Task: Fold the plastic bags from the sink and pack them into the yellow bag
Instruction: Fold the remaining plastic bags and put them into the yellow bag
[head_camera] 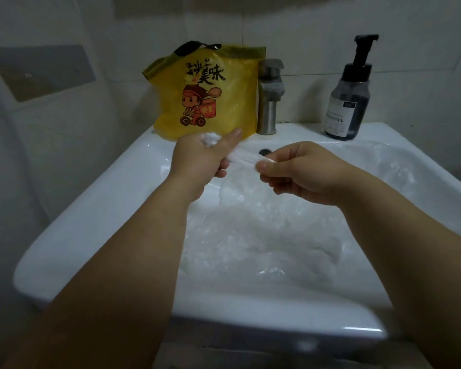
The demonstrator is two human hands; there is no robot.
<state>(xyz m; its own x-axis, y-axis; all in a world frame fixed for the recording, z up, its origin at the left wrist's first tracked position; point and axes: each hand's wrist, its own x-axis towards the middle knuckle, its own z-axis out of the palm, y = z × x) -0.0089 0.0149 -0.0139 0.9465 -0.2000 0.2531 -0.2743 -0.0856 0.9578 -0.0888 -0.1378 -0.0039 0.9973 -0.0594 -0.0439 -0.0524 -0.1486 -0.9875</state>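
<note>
Yellow bag [210, 97]: black brush-style Chinese print, "美味" legible, characters before it too stylised to read. Pump bottle [347, 102]: label print small, illegible.

Your left hand [197, 161] and right hand [296, 174] are side by side over the sink [112, 187], a single bag [246, 157] held between them. Below, in the basin, lies the heap of plastic bags [264, 235]. Behind, on the back ledge: the standing bag [210, 102] at left, the tap [269, 102] just right of it, the pump bottle [347, 102] further right.
</note>
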